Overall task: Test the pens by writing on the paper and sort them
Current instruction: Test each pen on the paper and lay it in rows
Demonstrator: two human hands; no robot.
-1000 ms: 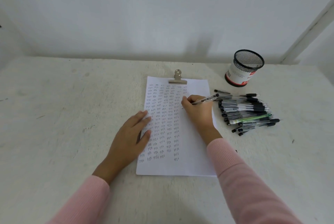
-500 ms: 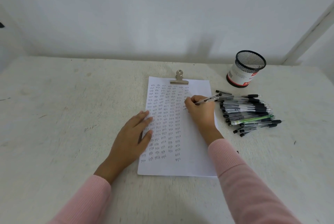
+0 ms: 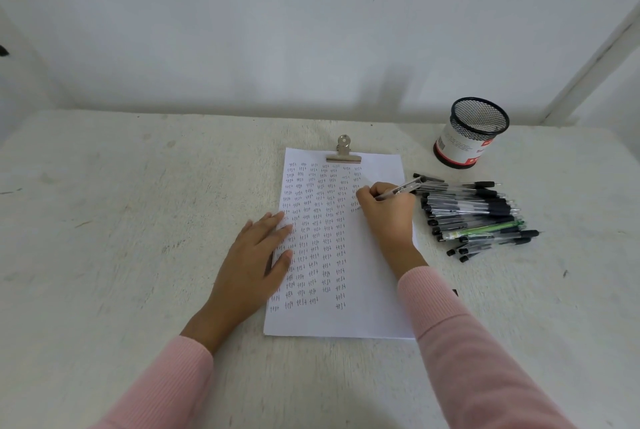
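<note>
A white sheet of paper [image 3: 363, 283] lies in the middle of the table, covered in columns of small handwritten words and held at its top by a metal clip [image 3: 343, 151]. My right hand [image 3: 389, 214] grips a clear pen [image 3: 401, 189] with its tip down on the paper near the right-hand column. My left hand [image 3: 258, 255] rests flat, fingers straight, on the paper's left edge. A pile of several black and clear pens [image 3: 474, 217], one of them green, lies just right of the paper.
A black mesh pen cup [image 3: 467, 137] with a white and red label stands at the back right, behind the pen pile. The pale table [image 3: 121, 220] meets a white wall at the back. A small dark object [image 3: 455, 293] peeks out beside my right sleeve.
My right hand with the pen has shifted slightly along the right column of writing. My left hand stays flat on the paper.
</note>
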